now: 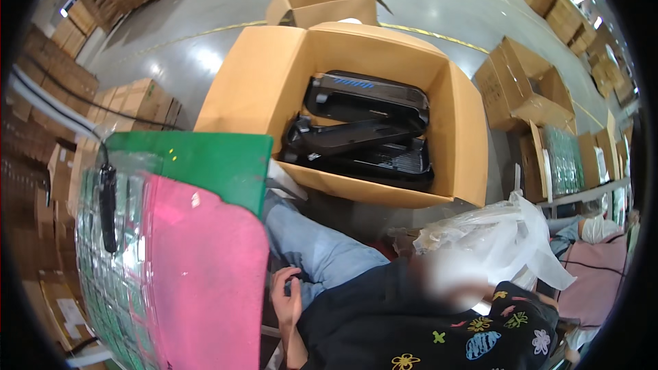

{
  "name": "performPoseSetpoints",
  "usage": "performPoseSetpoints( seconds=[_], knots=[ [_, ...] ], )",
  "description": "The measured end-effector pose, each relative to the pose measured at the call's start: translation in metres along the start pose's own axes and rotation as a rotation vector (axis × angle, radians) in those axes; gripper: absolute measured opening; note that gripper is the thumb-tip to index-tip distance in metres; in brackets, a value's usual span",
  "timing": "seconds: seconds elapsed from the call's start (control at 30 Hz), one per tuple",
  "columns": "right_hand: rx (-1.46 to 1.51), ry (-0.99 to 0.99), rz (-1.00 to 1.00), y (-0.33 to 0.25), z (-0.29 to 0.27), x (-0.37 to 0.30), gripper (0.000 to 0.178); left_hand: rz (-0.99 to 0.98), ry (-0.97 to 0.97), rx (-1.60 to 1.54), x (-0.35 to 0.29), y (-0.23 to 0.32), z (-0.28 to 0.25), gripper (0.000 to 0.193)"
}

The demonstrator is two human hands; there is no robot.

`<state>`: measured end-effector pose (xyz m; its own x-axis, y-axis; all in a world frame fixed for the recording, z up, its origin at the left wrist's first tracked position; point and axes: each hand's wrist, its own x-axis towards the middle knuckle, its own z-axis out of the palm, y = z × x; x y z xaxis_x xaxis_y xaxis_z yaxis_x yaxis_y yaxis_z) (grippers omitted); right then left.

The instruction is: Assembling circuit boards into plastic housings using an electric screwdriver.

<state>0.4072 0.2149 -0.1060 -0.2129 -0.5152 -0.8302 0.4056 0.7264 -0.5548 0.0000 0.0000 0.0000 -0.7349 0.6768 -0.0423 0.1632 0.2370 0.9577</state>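
Your left hand (286,296) rests on your knee, fingers loosely curled, pinching nothing; the jeans (322,250) under it are soft pale denim. Your right hand is not in view, so its state cannot be told. Just left of the hand, a pink board (205,274) with a matte, felt-like face stands on edge, a green sheet (205,161) behind it, both seemingly propped upright to stay within reach. Ahead of the hand, well apart, sits an open cardboard box (260,75), flaps spread. Inside it, black plastic trays (367,123) lie stacked and tilted, glossy, ribbed, hard-edged. To the right of the hand, crumpled clear plastic wrap (493,233) bunches up, thin and shiny.
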Motion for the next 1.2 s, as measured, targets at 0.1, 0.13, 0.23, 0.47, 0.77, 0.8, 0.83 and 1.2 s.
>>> performPoseSetpoints(
  seconds=[0.1,0.13,0.23,0.47,0.77,0.8,0.83,1.2],
  knots=[
    [0.334,0.497,-0.595,-0.085,-0.187,-0.135,0.034,0.038,0.059,-0.034,-0.011,0.002,-0.014,0.022],
    [0.244,0.776,-0.624,-0.091,-0.235,-0.159,0.039,0.045,0.087,-0.047,-0.012,0.004,-0.012,0.022],
    [0.371,1.644,-0.185,-0.077,-0.336,-0.121,0.049,-0.07,0.161,0.11,-0.029,-0.005,-0.02,0.03],
    [-0.2,1.333,0.669,0.05,-0.416,-0.056,0.059,-0.469,-0.222,0.169,-0.1,-0.016,-0.026,0.07],
    [0.018,1.738,-0.142,-0.075,-0.407,-0.226,0.045,0.14,0.095,-0.361,-0.092,-0.003,0.021,0.039],
    [0.049,1.812,-0.235,-0.092,-0.399,-0.256,0.043,0.184,0.017,-0.4,-0.078,0.01,0.018,0.037],
    [0.067,1.838,-0.39,-0.12,-0.39,-0.278,0.043,0.202,-0.064,-0.347,-0.068,0.03,0.015,0.035],
    [0.845,1.652,-1.082,-0.32,-0.323,-0.333,0.03,0.822,0.061,0.075,-0.027,0.15,0.037,0.088]
  ],
)
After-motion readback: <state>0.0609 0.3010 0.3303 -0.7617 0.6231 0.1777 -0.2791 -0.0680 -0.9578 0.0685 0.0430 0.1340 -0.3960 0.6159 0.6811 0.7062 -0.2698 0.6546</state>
